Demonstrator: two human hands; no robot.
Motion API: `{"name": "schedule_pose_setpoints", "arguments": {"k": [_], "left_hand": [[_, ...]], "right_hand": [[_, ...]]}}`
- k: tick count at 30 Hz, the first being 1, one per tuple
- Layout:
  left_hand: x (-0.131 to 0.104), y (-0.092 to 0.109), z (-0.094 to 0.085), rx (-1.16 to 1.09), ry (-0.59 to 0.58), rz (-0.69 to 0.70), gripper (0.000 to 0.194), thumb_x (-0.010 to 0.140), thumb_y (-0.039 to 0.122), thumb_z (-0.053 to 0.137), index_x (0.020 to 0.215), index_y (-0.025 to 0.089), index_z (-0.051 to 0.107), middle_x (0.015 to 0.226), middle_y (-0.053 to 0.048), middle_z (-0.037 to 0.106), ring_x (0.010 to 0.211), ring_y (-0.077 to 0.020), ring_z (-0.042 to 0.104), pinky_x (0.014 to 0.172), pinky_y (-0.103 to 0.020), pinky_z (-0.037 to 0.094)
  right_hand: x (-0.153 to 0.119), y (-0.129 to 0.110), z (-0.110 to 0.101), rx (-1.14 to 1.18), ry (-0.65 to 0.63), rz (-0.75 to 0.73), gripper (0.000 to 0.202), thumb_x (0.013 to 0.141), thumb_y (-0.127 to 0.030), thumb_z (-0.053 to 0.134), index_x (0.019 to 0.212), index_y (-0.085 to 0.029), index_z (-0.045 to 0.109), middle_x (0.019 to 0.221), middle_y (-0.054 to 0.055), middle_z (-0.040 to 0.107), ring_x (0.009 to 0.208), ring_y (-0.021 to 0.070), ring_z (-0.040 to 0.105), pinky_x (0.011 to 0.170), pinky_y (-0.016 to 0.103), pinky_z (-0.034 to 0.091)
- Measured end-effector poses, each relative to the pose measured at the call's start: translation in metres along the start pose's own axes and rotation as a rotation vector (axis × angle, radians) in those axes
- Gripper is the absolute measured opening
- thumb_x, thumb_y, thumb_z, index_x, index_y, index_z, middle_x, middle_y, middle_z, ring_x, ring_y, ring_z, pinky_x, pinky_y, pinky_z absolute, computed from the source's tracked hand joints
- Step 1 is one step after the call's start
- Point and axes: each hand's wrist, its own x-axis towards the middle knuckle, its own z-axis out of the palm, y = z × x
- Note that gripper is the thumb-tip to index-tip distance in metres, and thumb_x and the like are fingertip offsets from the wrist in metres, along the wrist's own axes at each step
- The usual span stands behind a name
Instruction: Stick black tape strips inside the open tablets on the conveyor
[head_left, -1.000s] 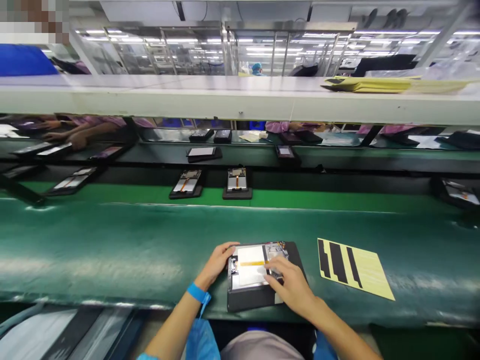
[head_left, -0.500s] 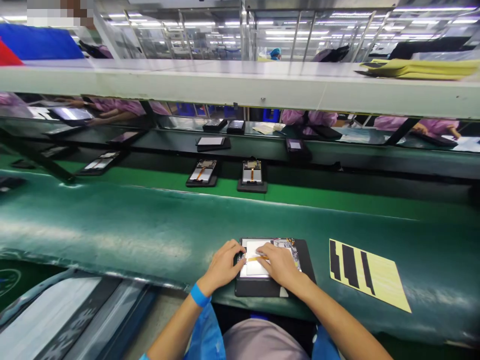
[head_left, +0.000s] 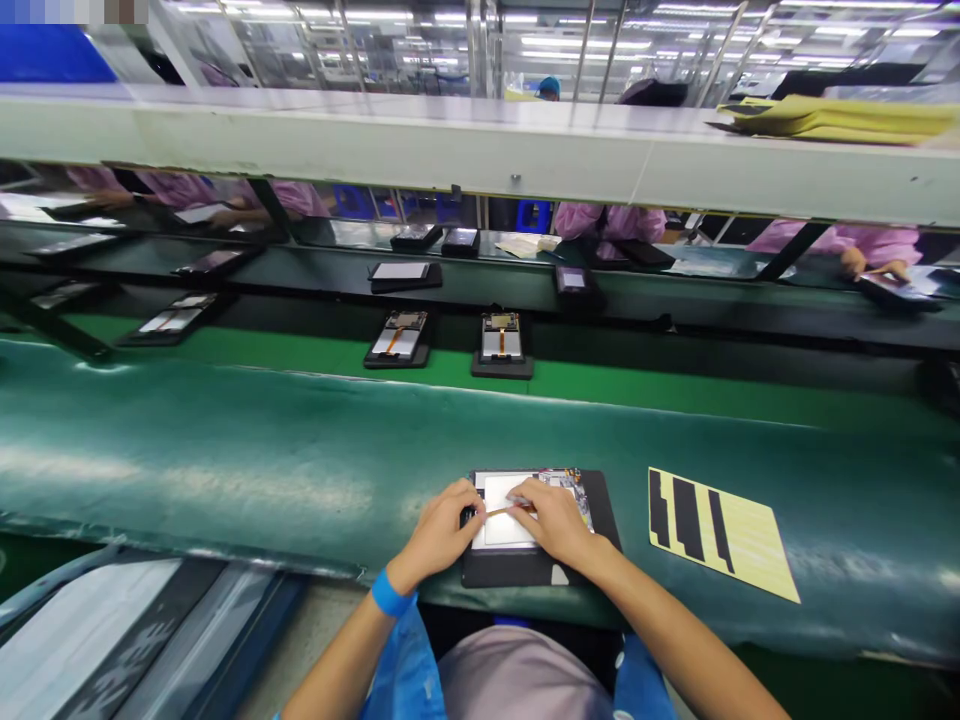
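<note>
The open tablet (head_left: pixel 512 530) lies on its black pad (head_left: pixel 525 572) at the near edge of the green worktop (head_left: pixel 225 440). The left hand (head_left: pixel 442 525) pinches narrowly at the tablet's left end, by the orange strip (head_left: pixel 498 513); the right hand (head_left: pixel 553 515) curls narrow over its middle. To the tablet's right lies a yellow sheet (head_left: pixel 759 540) with black strips. Beyond it, more tablets line a green belt, under a white shelf (head_left: pixel 375 135), with pink-sleeved people past that.
</note>
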Motion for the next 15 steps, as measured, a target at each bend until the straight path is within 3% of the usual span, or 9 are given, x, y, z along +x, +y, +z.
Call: {"name": "schedule_pose_setpoints", "arguments": {"k": [4,8,15], "left_hand": [[0.002,-0.002,0.003,-0.098,0.001,-0.031,0.021,0.09,0.032,0.053,0.077,0.021,0.064,0.083,-0.003,0.06,0.077,-0.0176,0.055,0.07,-0.029,0.039],[0.001,-0.004,0.007,-0.191,0.006,-0.057,0.023,0.089,0.035,0.052,0.075,0.02,0.062,0.078,-0.002,0.058,0.074,-0.0169,0.053,0.07,-0.028,0.04],[-0.003,-0.008,0.011,-0.262,0.027,-0.108,0.023,0.086,0.035,0.052,0.072,0.019,0.061,0.071,-0.001,0.059,0.07,-0.0156,0.052,0.069,-0.026,0.04]], "right_hand": [[0.001,0.003,0.001,0.023,0.049,-0.137,0.013,0.098,-0.031,0.063,0.104,-0.021,0.07,0.105,0.005,0.073,0.091,0.0186,0.069,0.074,0.026,0.048],[0.004,0.004,0.007,-0.005,0.075,-0.312,0.02,0.102,-0.039,0.059,0.103,-0.021,0.069,0.107,0.005,0.073,0.087,0.0159,0.069,0.073,0.024,0.048],[0.008,0.004,0.017,-0.09,0.061,-0.452,0.022,0.104,-0.029,0.051,0.097,-0.022,0.07,0.104,0.004,0.075,0.079,0.0133,0.069,0.071,0.023,0.048]]}}
